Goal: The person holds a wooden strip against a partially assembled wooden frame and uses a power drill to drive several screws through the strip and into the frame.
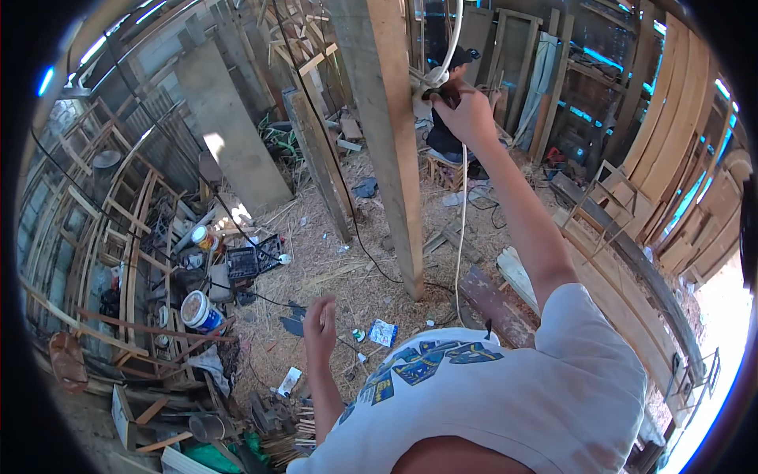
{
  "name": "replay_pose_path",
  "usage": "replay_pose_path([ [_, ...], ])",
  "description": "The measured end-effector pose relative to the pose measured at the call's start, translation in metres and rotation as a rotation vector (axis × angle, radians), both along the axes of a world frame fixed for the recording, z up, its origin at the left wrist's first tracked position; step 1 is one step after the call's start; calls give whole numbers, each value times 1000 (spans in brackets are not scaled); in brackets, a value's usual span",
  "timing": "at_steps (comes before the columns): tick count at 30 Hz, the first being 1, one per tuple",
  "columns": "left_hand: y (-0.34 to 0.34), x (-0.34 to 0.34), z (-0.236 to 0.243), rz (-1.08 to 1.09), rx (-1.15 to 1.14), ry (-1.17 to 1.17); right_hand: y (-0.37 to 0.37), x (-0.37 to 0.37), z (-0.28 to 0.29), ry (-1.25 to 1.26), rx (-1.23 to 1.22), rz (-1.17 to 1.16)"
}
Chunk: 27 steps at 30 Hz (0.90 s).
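The right hand (pixel 467 118) is raised beside the upper right edge of a tall, squared, pale wooden post (pixel 395 158). Its fingers are bent just below a rounded white plastic fitting (pixel 438 77); whether they grasp the fitting or a small dark part beneath it cannot be told. A slender white flexible cable (pixel 463 213) rises above the fitting, and a length hangs below the hand, right of the post's foot. The left hand (pixel 320 320) is lowered, fingers loosely curled and nothing visible in its hold, above a brown earthen floor (pixel 316 265) strewn with shavings.

Near the floor's left edge, beside slender wooden frames (pixel 142 213), stand a white cylindrical bucket with a blue band (pixel 202 313) and a black plastic crate (pixel 254 257). A flat blue-and-white packet (pixel 383 332) lies to the right of the left hand. Beyond the right hand, a person in dark clothing (pixel 444 136) sits low. Long tan wooden boards (pixel 671 103) lean along the right wall.
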<state>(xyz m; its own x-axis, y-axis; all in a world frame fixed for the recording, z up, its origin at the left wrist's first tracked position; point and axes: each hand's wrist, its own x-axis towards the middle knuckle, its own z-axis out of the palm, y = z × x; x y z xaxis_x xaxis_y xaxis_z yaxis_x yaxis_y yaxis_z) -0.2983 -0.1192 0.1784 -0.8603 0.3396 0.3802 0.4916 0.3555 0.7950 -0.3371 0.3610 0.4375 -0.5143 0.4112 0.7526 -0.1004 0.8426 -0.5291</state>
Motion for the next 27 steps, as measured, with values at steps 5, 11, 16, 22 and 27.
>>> replay_pose_path([
  [5,115,-25,92,-167,-7,363,28,8,-2,148,-80,171],
  [11,244,-55,192,-120,-7,755,32,9,9,182,-29,218],
  [16,320,-90,232,34,-38,1031,39,3,19,124,-48,263],
  [22,358,-118,231,253,-196,1227,58,2,23,103,-64,312],
  [27,363,-131,236,290,-286,1272,73,9,19,136,-197,337],
])
